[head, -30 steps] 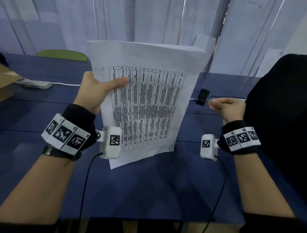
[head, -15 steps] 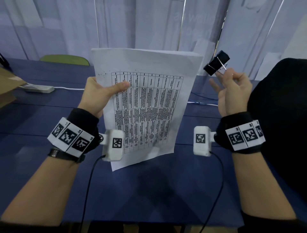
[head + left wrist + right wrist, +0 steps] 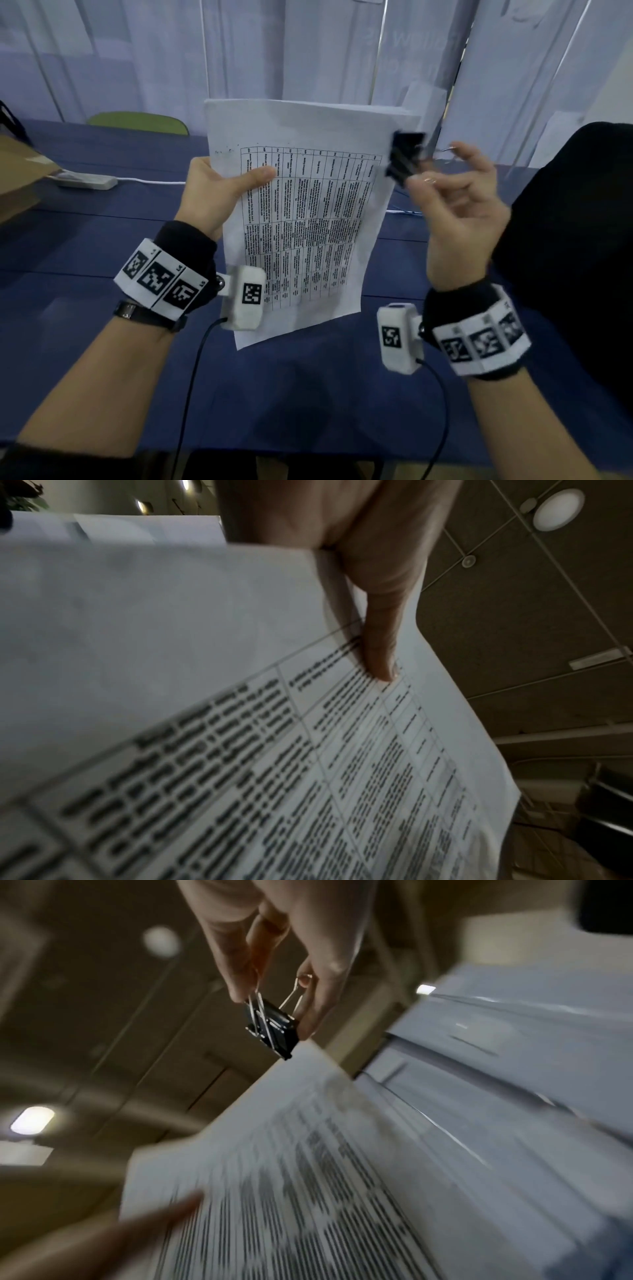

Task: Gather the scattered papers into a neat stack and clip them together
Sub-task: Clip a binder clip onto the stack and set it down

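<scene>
A stack of white papers (image 3: 308, 205) with a printed table stands upright above the blue table (image 3: 102, 240). My left hand (image 3: 219, 192) grips its left edge, thumb (image 3: 380, 647) pressed on the front sheet (image 3: 205, 669). My right hand (image 3: 455, 205) pinches a black binder clip (image 3: 404, 159) by its wire handles at the stack's upper right edge. In the right wrist view the binder clip (image 3: 272, 1028) hangs from the right hand (image 3: 284, 969), its lower tip at the corner of the papers (image 3: 325, 1150). Whether the clip's jaws bite the sheets cannot be told.
A white power strip (image 3: 85, 180) with its cord lies at the table's far left, beside a brown cardboard box (image 3: 17, 174). A green chair back (image 3: 137, 121) shows behind the table. A dark mass (image 3: 575, 257) fills the right side. Pale curtains hang behind.
My right hand picked the binder clip up from the table, raised it, then brought it left and down to the papers' upper right edge. The left hand kept the stack upright.
</scene>
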Motion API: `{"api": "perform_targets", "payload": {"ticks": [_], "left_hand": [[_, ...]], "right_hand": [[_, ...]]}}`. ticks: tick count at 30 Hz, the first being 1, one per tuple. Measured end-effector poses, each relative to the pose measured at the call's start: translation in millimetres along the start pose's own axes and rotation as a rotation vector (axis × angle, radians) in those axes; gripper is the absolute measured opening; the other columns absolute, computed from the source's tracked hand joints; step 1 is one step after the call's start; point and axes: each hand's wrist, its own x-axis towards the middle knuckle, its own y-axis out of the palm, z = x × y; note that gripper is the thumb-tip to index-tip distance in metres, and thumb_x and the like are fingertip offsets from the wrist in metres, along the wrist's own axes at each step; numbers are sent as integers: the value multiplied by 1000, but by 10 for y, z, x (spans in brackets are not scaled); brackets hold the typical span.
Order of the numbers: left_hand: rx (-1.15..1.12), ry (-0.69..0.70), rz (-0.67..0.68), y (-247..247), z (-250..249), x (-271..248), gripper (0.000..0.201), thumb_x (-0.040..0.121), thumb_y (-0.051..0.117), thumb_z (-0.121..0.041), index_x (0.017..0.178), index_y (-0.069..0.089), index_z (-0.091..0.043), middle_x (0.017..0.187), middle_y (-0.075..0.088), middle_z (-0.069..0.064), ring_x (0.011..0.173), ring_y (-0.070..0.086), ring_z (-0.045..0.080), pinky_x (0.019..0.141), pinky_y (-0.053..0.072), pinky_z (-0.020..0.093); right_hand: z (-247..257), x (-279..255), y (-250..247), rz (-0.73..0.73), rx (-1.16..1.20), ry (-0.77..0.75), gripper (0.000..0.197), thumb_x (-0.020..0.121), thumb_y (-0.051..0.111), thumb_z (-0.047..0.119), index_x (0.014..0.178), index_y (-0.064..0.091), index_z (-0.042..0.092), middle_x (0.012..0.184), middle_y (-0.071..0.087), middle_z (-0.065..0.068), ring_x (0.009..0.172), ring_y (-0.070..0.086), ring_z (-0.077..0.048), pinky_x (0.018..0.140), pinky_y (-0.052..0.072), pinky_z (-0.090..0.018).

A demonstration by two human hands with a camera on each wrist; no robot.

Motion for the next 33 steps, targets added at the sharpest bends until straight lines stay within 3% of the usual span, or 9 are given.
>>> {"api": "perform_targets", "payload": {"ticks": [2, 5, 7, 15, 20, 22, 24, 27, 33], "left_hand": [[13, 15, -8, 25, -1, -15, 15, 72, 74, -5, 74, 66, -18, 65, 74, -15, 70, 72, 2, 80, 58, 28], [31, 40, -20, 72, -1, -60, 15, 71, 75, -6, 73, 67, -18, 64, 74, -16, 68, 71, 2, 75, 58, 25], [43, 69, -25, 104, -6, -89, 16, 71, 75, -5, 71, 67, -19, 62, 73, -17, 64, 70, -1, 71, 58, 21], [80, 100, -54, 146, 6, -129, 17, 73, 75, -7, 67, 66, -20, 58, 71, -20, 59, 67, -4, 67, 55, 17], [65, 88, -50, 156, -4, -145, 16, 72, 75, -7, 68, 66, -20, 58, 71, -19, 60, 68, -4, 65, 56, 16], [65, 87, -53, 150, -7, -146, 16, 72, 75, -8, 68, 66, -20, 58, 71, -19, 61, 69, -3, 68, 57, 18], [64, 89, -47, 147, -11, -144, 16, 72, 75, -7, 69, 66, -20, 59, 71, -19, 62, 69, -2, 70, 57, 20], [55, 100, -23, 154, -16, -157, 16, 73, 74, -6, 70, 67, -20, 60, 72, -20, 63, 69, -3, 70, 57, 19], [65, 108, -3, 130, -34, -167, 15, 73, 75, -9, 72, 68, -22, 66, 73, -21, 71, 71, 0, 81, 57, 25]], "right_hand": [[-91, -160, 131, 135, -77, 12, 32, 68, 68, -13, 76, 62, 17, 115, 44, -4, 90, 65, 1, 84, 52, -17], [-217, -288, 325, 205, -108, 150, 32, 64, 76, -5, 65, 66, 25, 113, 44, 11, 97, 65, -22, 86, 57, -41], [-236, -327, 431, 222, -139, 194, 30, 63, 78, -1, 67, 65, 26, 112, 43, 15, 101, 62, -29, 87, 55, -45], [-258, -369, 564, 219, -133, 186, 30, 63, 79, 4, 73, 64, 28, 114, 46, 8, 107, 59, -22, 96, 51, -40], [-184, -302, 535, 204, -25, 400, 67, 60, 79, -4, 108, 45, 29, 112, 54, 2, 110, 60, -23, 94, 51, -33], [-153, -271, 533, 222, -29, 450, 80, 62, 77, -5, 129, 41, 18, 115, 54, 0, 111, 59, -22, 95, 51, -36], [-126, -235, 534, 275, -76, 445, 77, 65, 75, -5, 134, 42, 8, 118, 57, -5, 113, 58, -21, 98, 49, -38], [-81, -174, 508, 330, -167, 353, 68, 70, 73, -3, 132, 44, 4, 114, 59, -7, 110, 58, -20, 100, 48, -34], [32, 50, 486, 346, -509, -260, 56, 77, 69, 20, 122, 52, -9, 106, 63, -8, 100, 65, -23, 91, 54, -40]]}}
